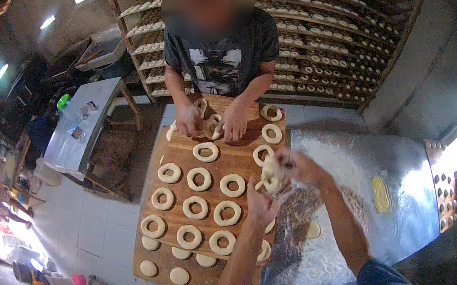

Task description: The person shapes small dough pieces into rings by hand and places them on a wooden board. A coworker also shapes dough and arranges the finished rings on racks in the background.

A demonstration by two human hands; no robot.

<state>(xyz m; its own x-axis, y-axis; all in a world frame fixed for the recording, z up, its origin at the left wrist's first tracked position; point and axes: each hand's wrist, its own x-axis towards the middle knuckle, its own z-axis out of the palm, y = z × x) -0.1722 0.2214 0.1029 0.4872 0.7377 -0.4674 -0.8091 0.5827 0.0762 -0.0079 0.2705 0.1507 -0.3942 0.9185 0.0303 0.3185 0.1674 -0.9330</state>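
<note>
Pale dough (272, 175) with holes in it, seemingly more than one ring bunched together, is between my two hands above the right side of a wooden board (185, 193). My left hand (261, 206) supports it from below, fingers curled along its lower edge. From the right, my right hand (299, 168) grips its side; those fingers are blurred by motion. Several dough rings lie in loose rows on the board, one dough ring (227, 213) just left of my left hand. A dough ring (263, 155) lies partly behind the held dough.
Opposite me, a person's hands (232, 122) work dough at the board's far end. Flat dough rounds (179, 276) lie on a lower board. A floured metal table (342, 244) holds a yellow dough slab (381, 194). Racks (314, 37) of dough rings stand behind; a side table (79, 137) stands left.
</note>
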